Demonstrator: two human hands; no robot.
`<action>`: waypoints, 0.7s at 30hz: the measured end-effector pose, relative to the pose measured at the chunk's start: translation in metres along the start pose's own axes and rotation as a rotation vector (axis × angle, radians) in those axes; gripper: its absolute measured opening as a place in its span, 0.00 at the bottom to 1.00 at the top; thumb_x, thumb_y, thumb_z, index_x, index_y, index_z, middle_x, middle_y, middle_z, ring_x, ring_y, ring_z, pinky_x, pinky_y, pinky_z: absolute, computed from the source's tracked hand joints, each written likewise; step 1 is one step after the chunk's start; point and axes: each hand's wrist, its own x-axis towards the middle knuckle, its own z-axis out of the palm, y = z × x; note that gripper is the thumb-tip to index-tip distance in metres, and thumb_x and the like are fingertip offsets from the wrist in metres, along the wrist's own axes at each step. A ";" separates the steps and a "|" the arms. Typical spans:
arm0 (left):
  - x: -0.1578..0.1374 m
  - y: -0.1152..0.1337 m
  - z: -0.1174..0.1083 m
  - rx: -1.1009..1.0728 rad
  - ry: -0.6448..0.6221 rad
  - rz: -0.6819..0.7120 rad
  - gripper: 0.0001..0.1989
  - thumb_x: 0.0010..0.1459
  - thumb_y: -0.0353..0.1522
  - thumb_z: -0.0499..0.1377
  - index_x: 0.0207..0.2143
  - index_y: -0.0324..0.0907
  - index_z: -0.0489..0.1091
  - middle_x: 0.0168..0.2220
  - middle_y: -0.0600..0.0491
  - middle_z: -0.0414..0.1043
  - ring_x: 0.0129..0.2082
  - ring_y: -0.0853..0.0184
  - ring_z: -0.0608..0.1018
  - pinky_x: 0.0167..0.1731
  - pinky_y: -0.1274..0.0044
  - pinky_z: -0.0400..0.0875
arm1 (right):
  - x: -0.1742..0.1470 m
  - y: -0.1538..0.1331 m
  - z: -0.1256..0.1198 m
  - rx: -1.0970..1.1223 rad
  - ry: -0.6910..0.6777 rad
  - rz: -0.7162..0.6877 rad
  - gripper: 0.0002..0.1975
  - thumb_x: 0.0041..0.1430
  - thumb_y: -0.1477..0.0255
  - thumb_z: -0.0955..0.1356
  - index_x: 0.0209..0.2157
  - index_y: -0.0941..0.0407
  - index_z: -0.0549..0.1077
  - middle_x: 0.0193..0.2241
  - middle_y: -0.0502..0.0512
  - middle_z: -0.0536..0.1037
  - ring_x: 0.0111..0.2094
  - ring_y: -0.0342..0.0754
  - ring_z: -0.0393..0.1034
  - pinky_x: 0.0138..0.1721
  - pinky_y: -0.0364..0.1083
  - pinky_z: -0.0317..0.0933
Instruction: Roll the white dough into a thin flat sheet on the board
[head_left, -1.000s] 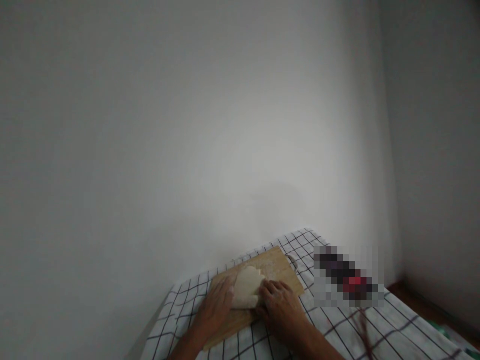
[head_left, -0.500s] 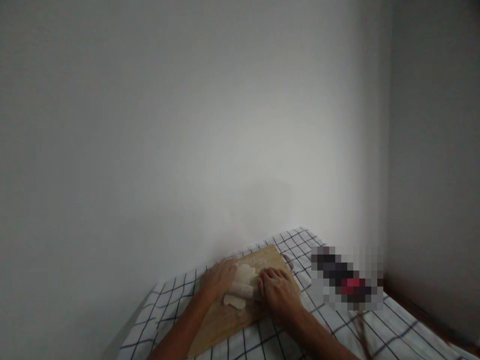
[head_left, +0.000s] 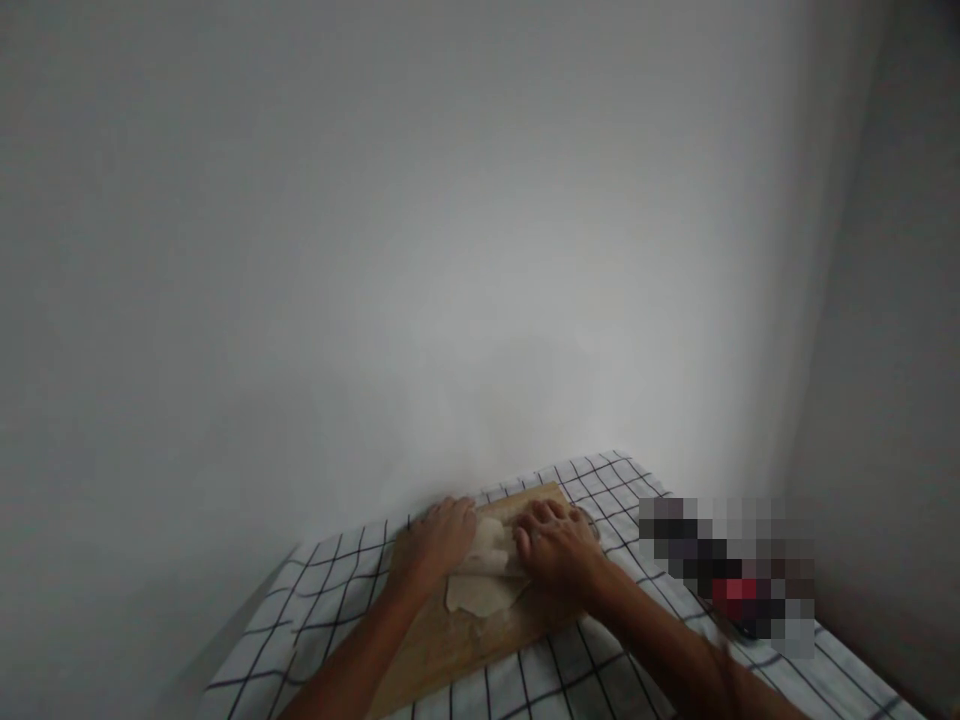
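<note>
A pale rolling pin (head_left: 489,563) lies across a flattened sheet of dough (head_left: 484,596) on a wooden board (head_left: 450,660). My left hand (head_left: 448,535) is closed over the pin's left end, its fingers pointing to the far side. At the other end, my right hand (head_left: 553,540) bends its fingers over the pin. Both palms hide the pin's ends. Most of the visible dough spreads on the near side of the pin, with a smaller part beyond it.
A white cloth with dark checks (head_left: 600,660) covers the table under the board. Part of a round object (head_left: 592,522) shows behind my right hand. Farther right lies a blurred dark and red item (head_left: 733,595). A pale wall (head_left: 450,250) rises behind the table.
The rolling pin and both hands have moved away from me over the dough. More dough shows on the near side and less on the far side. The view has turned slightly left.
</note>
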 end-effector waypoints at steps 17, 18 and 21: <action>-0.068 0.010 -0.016 0.162 0.027 0.092 0.21 0.66 0.25 0.48 0.54 0.41 0.75 0.64 0.43 0.70 0.64 0.51 0.72 0.62 0.54 0.67 | -0.040 -0.021 0.010 0.124 0.022 -0.063 0.28 0.75 0.57 0.55 0.64 0.59 0.67 0.66 0.67 0.66 0.68 0.61 0.57 0.65 0.64 0.51; -0.073 0.011 -0.016 0.176 0.027 0.087 0.21 0.66 0.25 0.48 0.54 0.41 0.75 0.64 0.43 0.70 0.64 0.51 0.72 0.63 0.55 0.67 | -0.040 -0.021 0.011 0.132 0.021 -0.074 0.29 0.75 0.56 0.55 0.64 0.59 0.67 0.66 0.67 0.66 0.67 0.61 0.57 0.65 0.64 0.50; -0.087 0.014 -0.016 0.207 0.006 0.083 0.21 0.66 0.25 0.48 0.54 0.41 0.75 0.65 0.44 0.69 0.64 0.52 0.71 0.63 0.56 0.68 | -0.039 -0.020 0.011 0.153 0.019 -0.115 0.30 0.74 0.54 0.56 0.63 0.59 0.68 0.66 0.68 0.66 0.67 0.61 0.57 0.65 0.62 0.51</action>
